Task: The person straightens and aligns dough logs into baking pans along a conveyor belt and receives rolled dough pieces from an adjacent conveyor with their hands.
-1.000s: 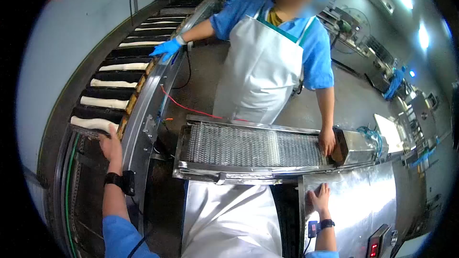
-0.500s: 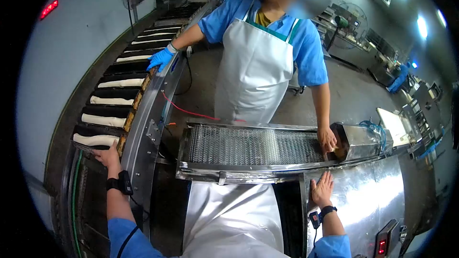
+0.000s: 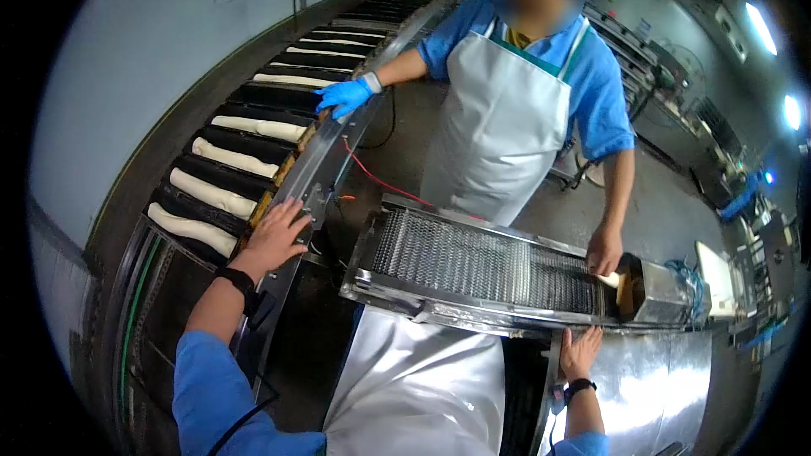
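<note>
My left hand (image 3: 274,235) is open, fingers spread, over the metal side rail (image 3: 297,188) of the pan line. It appears to rest on the rail, though contact is hard to confirm. Just left of it lies a long pale dough strip (image 3: 193,230) in a black pan (image 3: 207,251), with several more filled pans behind. My right hand (image 3: 580,353) lies open on the steel table (image 3: 650,371), its fingertips by the edge of the mesh conveyor (image 3: 452,255). Neither hand holds anything.
Across the conveyor stands a co-worker in a white apron (image 3: 498,110). Their blue-gloved hand (image 3: 346,97) rests on the rail; their bare hand (image 3: 604,249) touches a pale dough piece (image 3: 607,279) beside a metal housing (image 3: 663,294). A red cable (image 3: 380,176) hangs between the lines.
My left hand has come away from the nearest dough pan to the rail. My right hand stays on the table. The view has turned, and a dough piece now shows under the co-worker's bare hand.
</note>
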A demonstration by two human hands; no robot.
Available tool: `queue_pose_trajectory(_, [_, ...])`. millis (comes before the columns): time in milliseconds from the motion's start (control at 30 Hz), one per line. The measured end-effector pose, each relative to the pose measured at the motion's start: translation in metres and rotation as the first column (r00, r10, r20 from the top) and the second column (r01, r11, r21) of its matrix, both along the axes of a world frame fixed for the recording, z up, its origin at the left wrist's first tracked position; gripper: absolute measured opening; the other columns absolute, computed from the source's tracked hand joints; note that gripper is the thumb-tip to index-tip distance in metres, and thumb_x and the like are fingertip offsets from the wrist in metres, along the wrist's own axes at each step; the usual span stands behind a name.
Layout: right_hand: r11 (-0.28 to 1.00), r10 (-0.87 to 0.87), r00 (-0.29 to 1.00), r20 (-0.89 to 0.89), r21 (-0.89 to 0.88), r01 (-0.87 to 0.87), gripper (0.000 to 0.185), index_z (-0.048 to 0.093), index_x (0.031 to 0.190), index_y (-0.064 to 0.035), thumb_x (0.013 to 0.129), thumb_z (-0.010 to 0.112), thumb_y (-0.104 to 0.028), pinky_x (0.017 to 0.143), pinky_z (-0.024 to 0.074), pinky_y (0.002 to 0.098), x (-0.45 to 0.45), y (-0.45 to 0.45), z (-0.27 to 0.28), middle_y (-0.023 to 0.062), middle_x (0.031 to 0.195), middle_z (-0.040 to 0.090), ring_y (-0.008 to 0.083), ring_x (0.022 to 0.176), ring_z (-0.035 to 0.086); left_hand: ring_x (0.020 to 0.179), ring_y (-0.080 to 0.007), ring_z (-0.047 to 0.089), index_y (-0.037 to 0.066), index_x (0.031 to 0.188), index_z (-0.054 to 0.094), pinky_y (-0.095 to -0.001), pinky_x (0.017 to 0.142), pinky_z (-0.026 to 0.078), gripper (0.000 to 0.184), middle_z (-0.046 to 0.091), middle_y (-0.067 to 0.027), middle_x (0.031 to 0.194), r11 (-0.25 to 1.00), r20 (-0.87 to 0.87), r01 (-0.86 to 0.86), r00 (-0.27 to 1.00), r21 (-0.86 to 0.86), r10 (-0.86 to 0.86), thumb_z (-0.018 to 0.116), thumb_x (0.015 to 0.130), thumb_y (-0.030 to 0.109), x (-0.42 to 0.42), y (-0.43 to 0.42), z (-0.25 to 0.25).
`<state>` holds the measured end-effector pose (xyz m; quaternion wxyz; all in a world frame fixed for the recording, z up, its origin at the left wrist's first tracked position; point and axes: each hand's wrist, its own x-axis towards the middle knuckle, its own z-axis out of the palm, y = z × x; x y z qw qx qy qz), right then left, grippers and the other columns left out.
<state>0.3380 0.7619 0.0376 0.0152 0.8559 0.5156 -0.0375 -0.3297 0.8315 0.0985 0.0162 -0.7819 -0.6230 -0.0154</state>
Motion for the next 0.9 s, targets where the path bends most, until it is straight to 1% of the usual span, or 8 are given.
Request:
queue_pose_trajectory(167, [1.000, -0.007, 0.998, 0.067, 0.013, 0.007, 0.087, 0.019, 0.144, 0.0139, 0.096, 0.033, -0.058, 0.120, 0.0080, 0.0418, 0.014, 0.006, -0.013, 0.0279, 0.153, 0.018, 0.0364, 0.145, 0.013, 0.144, -0.0303, 0.018, 0.009, 0.137, 0.049, -0.0430, 0.118, 0.019, 0.062, 0.026, -0.0133, 0.154, 0.999, -0.008, -0.012, 1.000, -0.035, 0.011, 0.067, 0.086, 0.040, 0.020, 0.009, -0.014])
queue_pose_trajectory(233, [1.000, -0.011, 0.998, 0.067, 0.012, 0.010, 0.088, 0.019, 0.144, 0.0141, 0.096, 0.034, -0.058, 0.120, 0.0078, 0.0419, 0.009, 0.003, -0.010, 0.0281, 0.153, 0.018, 0.0366, 0.145, 0.013, 0.144, -0.0298, 0.019, 0.007, 0.135, 0.051, -0.0432, 0.117, 0.021, 0.062, 0.027, -0.0140, 0.153, 0.990, 0.196, -0.130, 0.974, 0.055, 0.117, 0.067, 0.085, 0.040, 0.017, 0.015, -0.015])
queue_pose_trajectory(267, [1.000, -0.023, 0.998, 0.060, 0.007, 0.023, 0.088, 0.019, 0.144, 0.0141, 0.095, 0.035, -0.057, 0.120, 0.0076, 0.0421, 0.004, 0.005, -0.008, 0.0281, 0.153, 0.018, 0.0365, 0.145, 0.013, 0.143, -0.0305, 0.023, 0.005, 0.131, 0.054, -0.0435, 0.116, 0.024, 0.061, 0.031, -0.0148, 0.151, 0.988, 0.217, -0.111, 0.972, 0.108, 0.086, 0.068, 0.084, 0.041, 0.008, 0.020, -0.017])
queue_pose_trajectory(367, [0.999, -0.041, 0.999, 0.027, 0.031, 0.040, 0.086, 0.020, 0.143, 0.0145, 0.095, 0.041, -0.054, 0.119, 0.0073, 0.0433, -0.001, 0.011, -0.009, 0.0283, 0.153, 0.018, 0.0364, 0.145, 0.012, 0.140, -0.0318, 0.028, 0.004, 0.127, 0.057, -0.0435, 0.114, 0.027, 0.059, 0.034, -0.0151, 0.149, 0.984, 0.305, -0.172, 0.941, 0.056, 0.147, 0.069, 0.083, 0.041, 0.004, 0.030, -0.006])
queue_pose_trajectory(500, [0.999, -0.050, 0.997, 0.058, 0.000, 0.050, 0.088, 0.019, 0.144, 0.0142, 0.095, 0.035, -0.057, 0.119, 0.0066, 0.0438, -0.011, 0.004, -0.005, 0.0287, 0.153, 0.017, 0.0371, 0.145, 0.010, 0.138, -0.0329, 0.032, 0.002, 0.124, 0.059, -0.0436, 0.113, 0.030, 0.060, 0.037, -0.0173, 0.147, 0.978, 0.359, -0.169, 0.926, 0.120, 0.116, 0.069, 0.083, 0.044, -0.011, 0.034, -0.015])
queue_pose_trajectory(667, [0.995, -0.096, 0.995, 0.028, -0.020, 0.096, 0.087, 0.016, 0.144, 0.0147, 0.097, 0.031, -0.056, 0.118, 0.0045, 0.0446, -0.001, 0.016, -0.021, 0.0290, 0.154, 0.013, 0.0372, 0.146, 0.007, 0.137, -0.0330, 0.033, 0.003, 0.123, 0.060, -0.0445, 0.113, 0.030, 0.060, 0.038, -0.0180, 0.147, 0.978, 0.329, -0.186, 0.933, 0.091, 0.146, 0.066, 0.084, 0.048, -0.008, 0.038, -0.023])
queue_pose_trajectory(800, [0.996, -0.089, 0.996, -0.004, 0.015, 0.090, 0.088, 0.015, 0.144, 0.0149, 0.096, 0.034, -0.056, 0.119, 0.0037, 0.0449, -0.008, 0.022, -0.013, 0.0289, 0.154, 0.012, 0.0381, 0.146, 0.006, 0.137, -0.0329, 0.033, 0.003, 0.122, 0.061, -0.0445, 0.113, 0.030, 0.060, 0.038, -0.0174, 0.147, 0.987, 0.295, -0.154, 0.946, 0.053, 0.132, 0.066, 0.083, 0.048, -0.006, 0.040, -0.022])
queue_pose_trajectory(900, [0.997, -0.083, 0.996, -0.016, 0.003, 0.083, 0.086, 0.017, 0.144, 0.0140, 0.096, 0.035, -0.055, 0.119, 0.0051, 0.0445, -0.024, 0.006, 0.007, 0.0291, 0.154, 0.014, 0.0376, 0.146, 0.008, 0.137, -0.0326, 0.033, 0.001, 0.121, 0.061, -0.0440, 0.113, 0.030, 0.058, 0.039, -0.0166, 0.145, 0.981, 0.357, -0.189, 0.920, 0.051, 0.159, 0.068, 0.083, 0.044, -0.006, 0.032, -0.015])
